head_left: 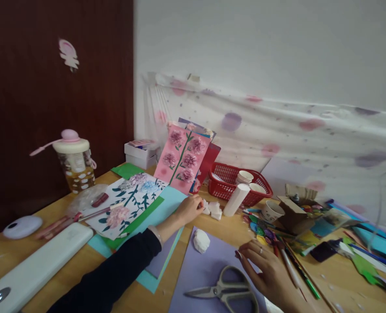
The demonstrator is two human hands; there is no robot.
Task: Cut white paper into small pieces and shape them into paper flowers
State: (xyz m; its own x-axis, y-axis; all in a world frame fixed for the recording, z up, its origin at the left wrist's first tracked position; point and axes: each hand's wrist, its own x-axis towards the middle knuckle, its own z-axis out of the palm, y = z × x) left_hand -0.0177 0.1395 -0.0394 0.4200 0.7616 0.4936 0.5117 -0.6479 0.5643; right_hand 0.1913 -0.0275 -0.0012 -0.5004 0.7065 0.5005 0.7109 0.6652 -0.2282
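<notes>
My left hand [190,209] reaches over the table with its fingers curled together, right beside some crumpled white scraps [215,210]. Whatever its fingertips hold, if anything, is hidden. My right hand [264,263] lies palm down at the right side of a purple sheet [185,278], fingers loosely stretched and apart, nothing seen in them. On that sheet sit a white crumpled wad [201,241] and scissors [217,290] with spread handles, close to my right hand. A white roll [236,200] stands tilted behind the scraps.
A red basket [220,191] with paper cups is at the back. Flower pictures on pink card [169,148] and white paper [140,200] stand and lie to the left. Paint pots, brushes [305,278] and an ink bottle [324,251] crowd the right. A white lamp [46,269] lies front left.
</notes>
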